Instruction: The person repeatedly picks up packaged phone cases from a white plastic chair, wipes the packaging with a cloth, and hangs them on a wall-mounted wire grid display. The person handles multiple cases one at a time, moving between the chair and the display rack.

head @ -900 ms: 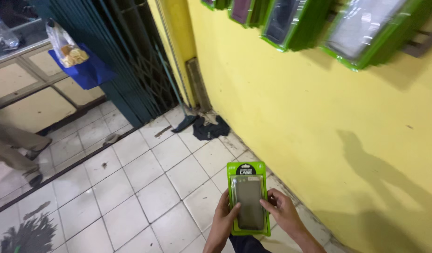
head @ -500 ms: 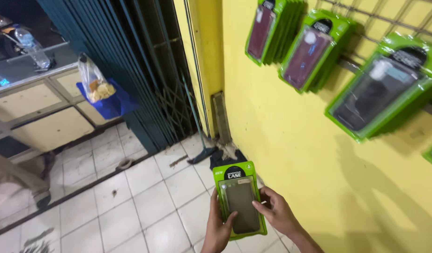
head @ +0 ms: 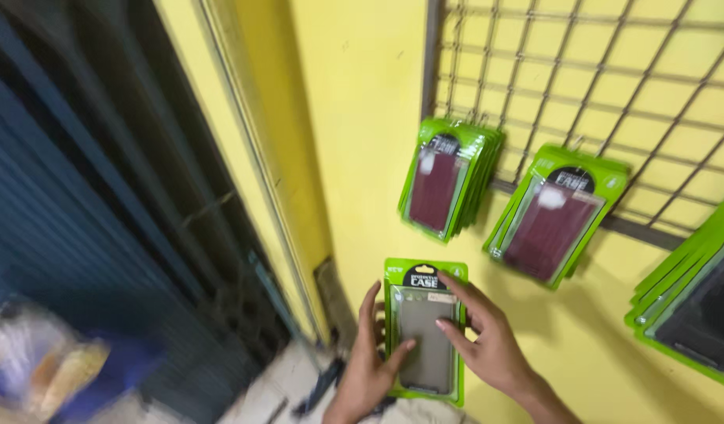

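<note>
I hold a green phone-case package (head: 425, 334) with a grey case inside, upright in front of the yellow wall. My left hand (head: 368, 367) grips its left edge, thumb across the front. My right hand (head: 488, 341) holds the right edge, fingers spread over the top front. Just above hangs a stack of green packages with dark red cases (head: 444, 179) on a wire grid (head: 582, 86). A second such stack (head: 554, 216) hangs to its right.
A third stack of green packages with black cases (head: 692, 306) hangs at the far right. A dark blue folding metal gate (head: 87, 235) fills the left. A blurred bag with food (head: 56, 369) shows at the lower left.
The view has swung upward from the tiled floor to the wall and wire grid. Both hands have lifted the package closer to the hanging stacks.
</note>
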